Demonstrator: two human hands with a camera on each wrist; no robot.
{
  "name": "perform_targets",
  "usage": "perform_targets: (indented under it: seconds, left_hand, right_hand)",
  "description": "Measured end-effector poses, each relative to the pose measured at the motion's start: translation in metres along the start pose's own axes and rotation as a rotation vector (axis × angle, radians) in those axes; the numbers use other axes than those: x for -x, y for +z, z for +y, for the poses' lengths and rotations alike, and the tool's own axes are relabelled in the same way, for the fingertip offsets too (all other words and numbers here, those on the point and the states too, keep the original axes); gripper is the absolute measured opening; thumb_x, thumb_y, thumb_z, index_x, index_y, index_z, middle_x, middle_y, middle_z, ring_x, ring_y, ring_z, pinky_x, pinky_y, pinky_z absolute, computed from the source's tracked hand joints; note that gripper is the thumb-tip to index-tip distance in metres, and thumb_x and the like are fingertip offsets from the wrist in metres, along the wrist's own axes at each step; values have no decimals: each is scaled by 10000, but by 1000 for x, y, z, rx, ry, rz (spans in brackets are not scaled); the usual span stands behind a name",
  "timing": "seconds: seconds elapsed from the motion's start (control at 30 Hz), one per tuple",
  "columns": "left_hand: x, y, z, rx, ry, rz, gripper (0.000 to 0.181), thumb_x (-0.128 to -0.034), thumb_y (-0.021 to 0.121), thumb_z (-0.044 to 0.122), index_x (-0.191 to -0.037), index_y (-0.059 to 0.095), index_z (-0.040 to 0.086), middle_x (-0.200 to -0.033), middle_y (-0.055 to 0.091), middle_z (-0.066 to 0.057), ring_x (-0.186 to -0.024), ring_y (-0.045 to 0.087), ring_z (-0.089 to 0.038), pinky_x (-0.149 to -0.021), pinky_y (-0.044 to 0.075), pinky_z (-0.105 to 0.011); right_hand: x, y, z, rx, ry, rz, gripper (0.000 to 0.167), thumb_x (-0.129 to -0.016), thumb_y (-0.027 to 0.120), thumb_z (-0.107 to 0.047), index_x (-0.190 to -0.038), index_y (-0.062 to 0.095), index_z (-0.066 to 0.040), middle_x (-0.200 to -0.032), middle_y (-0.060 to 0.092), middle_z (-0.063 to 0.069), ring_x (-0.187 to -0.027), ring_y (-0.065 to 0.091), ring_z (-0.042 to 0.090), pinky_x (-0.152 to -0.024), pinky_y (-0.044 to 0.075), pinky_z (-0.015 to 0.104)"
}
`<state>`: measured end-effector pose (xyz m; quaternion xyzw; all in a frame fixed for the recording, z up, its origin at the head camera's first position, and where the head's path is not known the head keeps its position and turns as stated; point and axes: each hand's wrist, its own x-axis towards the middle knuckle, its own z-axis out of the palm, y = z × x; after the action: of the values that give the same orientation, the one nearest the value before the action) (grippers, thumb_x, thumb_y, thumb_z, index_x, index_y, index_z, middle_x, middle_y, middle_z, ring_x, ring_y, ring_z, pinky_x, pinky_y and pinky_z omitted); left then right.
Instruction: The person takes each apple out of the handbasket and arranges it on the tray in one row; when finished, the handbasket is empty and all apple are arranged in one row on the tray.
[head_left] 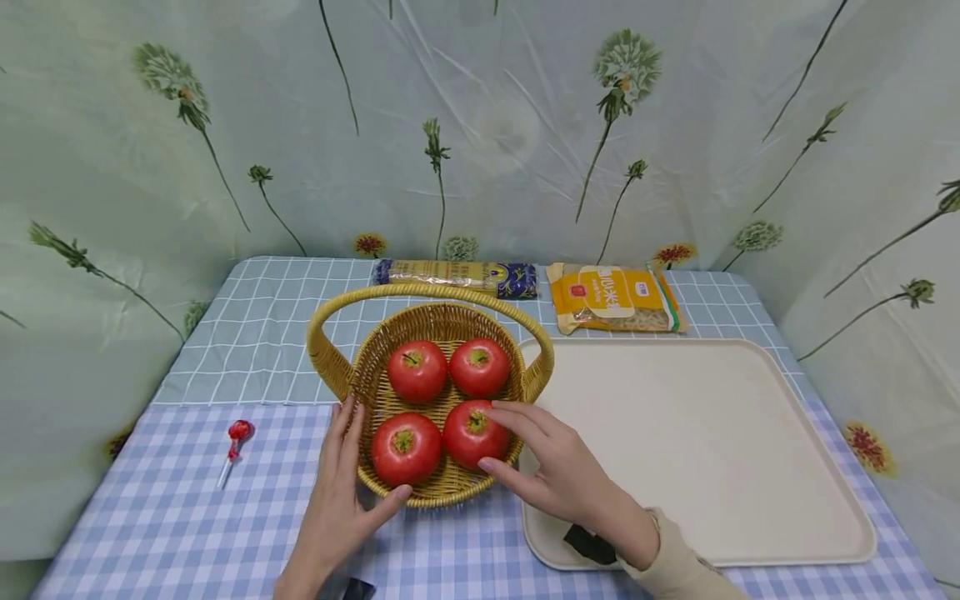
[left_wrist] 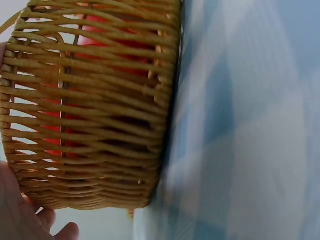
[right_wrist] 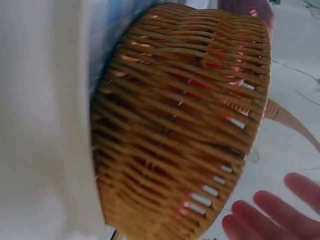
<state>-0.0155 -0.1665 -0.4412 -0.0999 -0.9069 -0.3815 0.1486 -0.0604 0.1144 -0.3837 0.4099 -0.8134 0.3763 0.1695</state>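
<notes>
A round wicker basket (head_left: 442, 502) with a tall handle stands on the checked cloth and holds several red apples (head_left: 406, 454). My left hand (head_left: 341, 492) rests against the basket's left side, its fingers extended and its thumb near the front rim. In the left wrist view the woven wall (left_wrist: 100, 110) shows close up with parts of that hand at the edge. My right hand (head_left: 555, 467) reaches over the right rim to the front right apple (head_left: 472, 442), fingers fairly straight and spread. In the right wrist view its fingers (right_wrist: 270, 215) appear beside the basket rim; contact with the apple cannot be confirmed.
A large beige tray (head_left: 675, 433) lies to the right, close against the basket. Behind are a long noodle-like packet (head_left: 450, 275) and an orange bag of grain (head_left: 615, 300). A red lollipop (head_left: 237, 442) lies at the left. A patterned curtain (head_left: 480, 167) closes the back.
</notes>
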Motion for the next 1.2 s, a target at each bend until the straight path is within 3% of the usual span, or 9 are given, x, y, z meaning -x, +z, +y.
perform_targets:
  seconds: [0.2, 0.33, 0.43, 0.67, 0.93, 1.2]
  left_hand:
    - [1, 3, -2, 252, -37, 3, 1099, -657, 860, 180, -1525, 188, 127, -1568, 58, 1, -1418, -65, -321, -978, 160, -712]
    - [0, 5, -5, 321, -27, 6, 1117, -638, 866, 122, -1523, 185, 111, -1563, 61, -16, -1415, -80, -328, -1002, 130, -687]
    - [-1, 4, -2, 348, -42, 4, 1124, -630, 859, 80, -1523, 177, 115, -1560, 60, -16, -1414, -88, -327, -1012, 122, -677]
    - [-5, -7, 22, 413, -52, 1, 1045, -665, 786, -19, -1505, 165, 27, -1542, 52, -140, -1403, -98, -351, -992, 111, -706]
    - [0, 6, -6, 412, -63, -6, 1043, -696, 794, 60, -1524, 162, 122, -1557, 39, -20, -1417, -118, -223, -991, 110, -713]
    - [0, 6, -7, 425, -76, -22, 1025, -725, 786, 102, -1529, 153, 152, -1560, 20, 21, -1415, -138, -202, -996, 97, -711]
  right_hand:
    - [-11, 9, 1, 6, 6, -14, 435, -894, 649, -371, -1212, 605, -79, -1237, 571, 64, -1127, 546, 192, -853, 502, 340]
    - [-18, 12, 2, 27, 45, -58, 495, -873, 661, -416, -1248, 585, -104, -1269, 548, 57, -1149, 526, 180, -865, 495, 340]
    - [-23, 14, 2, 59, 127, -134, 559, -856, 653, -483, -1283, 556, -136, -1292, 520, 55, -1160, 502, 165, -881, 484, 351]
    - [-33, 19, 1, 144, 325, -308, 662, -839, 609, -582, -1311, 511, -127, -1238, 491, 34, -1077, 507, 167, -847, 493, 348]
    - [-38, 23, 1, 204, 386, -369, 693, -827, 638, -566, -1275, 494, -57, -1060, 495, 61, -883, 534, 164, -744, 501, 317]
    - [-43, 25, 1, 255, 407, -429, 683, -823, 657, -544, -1222, 502, -11, -968, 518, 85, -839, 551, 198, -721, 505, 340]
